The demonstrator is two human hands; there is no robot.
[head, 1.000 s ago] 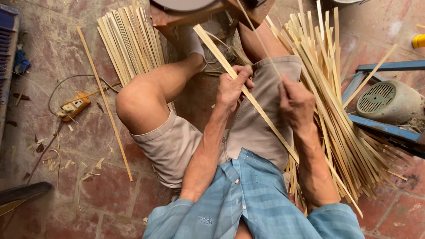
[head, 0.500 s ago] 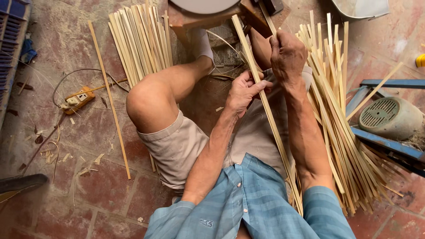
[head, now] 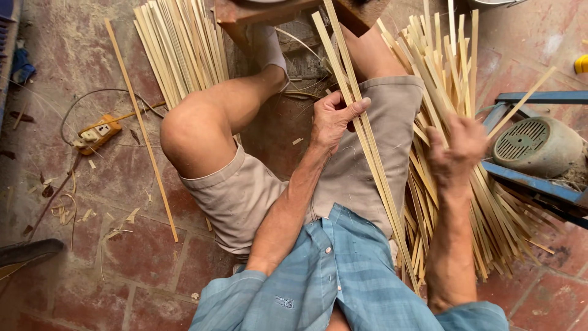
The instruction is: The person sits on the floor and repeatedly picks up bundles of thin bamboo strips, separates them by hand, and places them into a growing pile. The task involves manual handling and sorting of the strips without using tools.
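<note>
My left hand [head: 334, 117] grips a long pale bamboo strip [head: 361, 129] that runs from the top centre down across my right thigh toward my shirt. My right hand [head: 456, 147] has reached into the big pile of bamboo strips [head: 465, 202] on my right, its fingers curled over the tops of several strips; whether it holds one I cannot tell. I sit low on the floor with my left knee [head: 187, 129] raised.
A second bundle of strips [head: 180, 46] lies fanned at the upper left, with one loose long strip [head: 142, 129] on the red tile floor. An orange power strip [head: 97, 133] and cable lie left. A grey motor on a blue frame [head: 536, 150] stands right. Wooden block [head: 294, 9] ahead.
My right hand let go of the strip near the top and moved right and down into the pile. My left hand kept its grip on the strip, which now stands steeper.
</note>
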